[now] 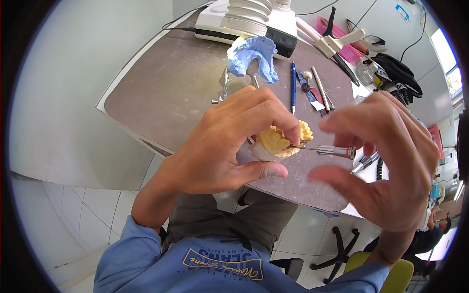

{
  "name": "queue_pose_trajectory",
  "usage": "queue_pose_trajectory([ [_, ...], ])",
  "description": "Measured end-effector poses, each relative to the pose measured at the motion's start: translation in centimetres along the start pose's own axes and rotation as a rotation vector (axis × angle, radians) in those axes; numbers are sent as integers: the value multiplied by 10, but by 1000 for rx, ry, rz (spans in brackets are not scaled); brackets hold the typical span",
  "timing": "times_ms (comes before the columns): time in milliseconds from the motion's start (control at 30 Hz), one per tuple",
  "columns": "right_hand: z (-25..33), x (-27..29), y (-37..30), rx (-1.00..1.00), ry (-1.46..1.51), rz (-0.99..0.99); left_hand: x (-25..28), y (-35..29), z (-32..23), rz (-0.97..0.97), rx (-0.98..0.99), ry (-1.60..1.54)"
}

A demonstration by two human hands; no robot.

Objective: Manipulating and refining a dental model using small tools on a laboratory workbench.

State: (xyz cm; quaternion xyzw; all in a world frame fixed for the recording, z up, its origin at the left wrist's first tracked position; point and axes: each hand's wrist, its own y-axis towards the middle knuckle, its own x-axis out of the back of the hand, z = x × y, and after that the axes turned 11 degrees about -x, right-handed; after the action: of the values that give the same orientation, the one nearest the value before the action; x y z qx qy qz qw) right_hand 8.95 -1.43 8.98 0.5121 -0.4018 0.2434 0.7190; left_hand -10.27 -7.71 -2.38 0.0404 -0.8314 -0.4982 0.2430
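My left hand (229, 141) is closed around a yellow dental cast (273, 140) on a white base, its fingers over the teeth and its thumb below. A small screwdriver (334, 150) with a ribbed silver handle and red end sticks out from the cast to the right. Its thin tip lies by my left fingertips; what it touches there is hidden. My right hand (386, 151), slightly blurred, hovers around the handle with thumb and fingers apart. Behind my left hand, a blue dental cast (251, 56) rests on a metal articulator (224, 88), partly covered by that hand.
A white machine with a ribbed hose (244, 24) stands at the back. Right of the casts lie a blue pen (293, 88), a white pen (320, 88) and a handpiece (365, 162). Farther right are a dispensing gun (337, 43) and a black pouch (398, 71). The brown tabletop (156, 93) curves toward me.
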Motion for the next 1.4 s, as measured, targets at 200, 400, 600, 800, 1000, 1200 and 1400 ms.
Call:
queue_pose_trajectory([
  [200,3,8,5,169,-211,79,-1,-1,3,-3,-5,-35],
  [400,1,4,1,54,-143,20,-1,0,1,-3,-13,-9],
  [600,12,-4,-11,-59,-143,-5,-1,0,2,-2,-21,-3],
  [800,5,7,-7,-58,-83,54,-3,-2,1,-2,-30,-8],
  [1000,6,5,-3,-50,-39,68,-13,-8,-9,-46,25,43],
  [1200,-14,32,-18,-259,-17,-146,-33,-3,-14,-171,53,130],
  [1400,-71,-29,-64,-507,-12,55,-33,-8,-18,-161,127,197],
])
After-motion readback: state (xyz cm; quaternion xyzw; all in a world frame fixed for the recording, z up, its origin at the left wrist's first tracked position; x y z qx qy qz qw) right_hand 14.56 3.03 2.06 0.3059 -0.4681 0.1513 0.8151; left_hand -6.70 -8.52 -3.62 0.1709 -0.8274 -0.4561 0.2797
